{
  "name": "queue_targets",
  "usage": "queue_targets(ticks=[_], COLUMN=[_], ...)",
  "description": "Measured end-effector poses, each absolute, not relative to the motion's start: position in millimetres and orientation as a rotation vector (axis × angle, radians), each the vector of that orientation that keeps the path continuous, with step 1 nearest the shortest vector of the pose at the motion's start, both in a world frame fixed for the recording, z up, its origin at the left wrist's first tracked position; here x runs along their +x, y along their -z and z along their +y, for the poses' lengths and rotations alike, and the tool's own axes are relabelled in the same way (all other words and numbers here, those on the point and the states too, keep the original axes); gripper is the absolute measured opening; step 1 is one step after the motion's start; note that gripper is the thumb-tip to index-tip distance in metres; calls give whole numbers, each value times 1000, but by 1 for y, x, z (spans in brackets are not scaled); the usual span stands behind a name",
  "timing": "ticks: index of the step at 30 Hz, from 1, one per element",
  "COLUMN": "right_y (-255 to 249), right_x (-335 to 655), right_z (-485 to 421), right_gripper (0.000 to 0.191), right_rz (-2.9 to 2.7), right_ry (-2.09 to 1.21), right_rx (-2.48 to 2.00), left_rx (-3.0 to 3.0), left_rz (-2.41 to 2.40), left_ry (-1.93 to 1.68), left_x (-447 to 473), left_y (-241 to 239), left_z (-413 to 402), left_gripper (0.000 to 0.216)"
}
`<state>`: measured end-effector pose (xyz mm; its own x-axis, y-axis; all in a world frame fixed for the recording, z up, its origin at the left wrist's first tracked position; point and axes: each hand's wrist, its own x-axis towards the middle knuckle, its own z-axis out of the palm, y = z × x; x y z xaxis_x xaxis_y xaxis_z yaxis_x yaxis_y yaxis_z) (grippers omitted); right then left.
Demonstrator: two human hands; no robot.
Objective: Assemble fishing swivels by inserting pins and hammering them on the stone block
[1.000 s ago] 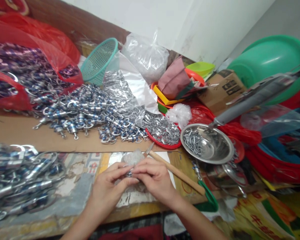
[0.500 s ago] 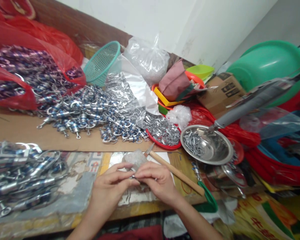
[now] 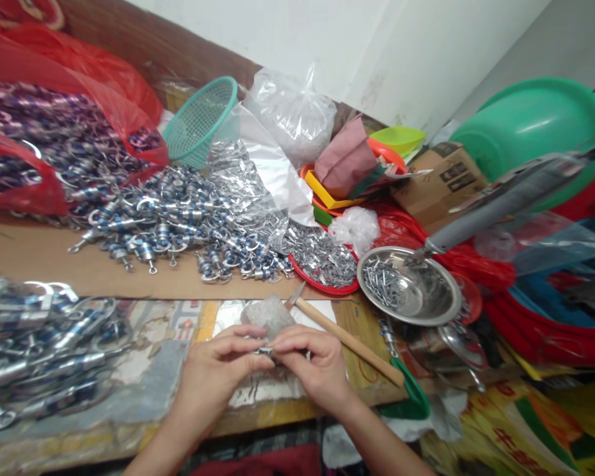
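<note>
My left hand [image 3: 217, 375] and my right hand [image 3: 313, 363] meet over the table's near edge, fingertips pinched together on one small metal part [image 3: 264, 350]. Just behind them lies a small clear bag [image 3: 269, 315]. A wooden-handled tool [image 3: 344, 338] runs diagonally beside my right hand. Farther back a heap of silver-and-blue metal swivels [image 3: 178, 221] lies on brown cardboard, and another pile [image 3: 34, 344] lies at my left.
A steel bowl of small metal pieces [image 3: 409, 285] and a red plate of silver clips [image 3: 324, 261] sit right of centre. Red bags of purple parts [image 3: 39, 145], a teal basket [image 3: 198, 119], clear bags, a cardboard box [image 3: 439, 178] and a green basin [image 3: 530, 129] crowd the back and right.
Both hands have stayed pinched on the small part, sliding slightly toward me. The view has shifted a little.
</note>
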<state>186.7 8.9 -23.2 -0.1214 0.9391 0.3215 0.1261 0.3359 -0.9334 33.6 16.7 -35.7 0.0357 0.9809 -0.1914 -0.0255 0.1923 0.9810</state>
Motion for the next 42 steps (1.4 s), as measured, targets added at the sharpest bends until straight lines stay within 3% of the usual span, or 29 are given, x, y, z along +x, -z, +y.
queue_targets(ticks=[13, 17, 20, 25, 36, 42], right_y=[20, 17, 15, 9, 7, 10], right_x=[186, 192, 198, 204, 201, 195], right_z=[0, -2, -1, 3, -3, -8], right_gripper=[10, 29, 20, 20, 21, 27], right_rz=[-1644, -1932, -2157, -2348, -2313, -2167], right_ry=[-861, -454, -120, 137, 171, -94], right_rx=[-1108, -950, -766, -601, -647, -844], left_rx=[897, 753, 732, 982, 1297, 1298], left_rz=[1247, 1097, 1057, 1151, 1099, 1061], left_ry=[-1033, -1079, -1092, -1021, -955, -949], left_x=[35, 32, 29, 24, 17, 17], left_y=[37, 33, 28, 17, 5, 2], left_z=[10, 9, 11, 16, 17, 19], left_gripper=[4, 4, 5, 8, 10, 14])
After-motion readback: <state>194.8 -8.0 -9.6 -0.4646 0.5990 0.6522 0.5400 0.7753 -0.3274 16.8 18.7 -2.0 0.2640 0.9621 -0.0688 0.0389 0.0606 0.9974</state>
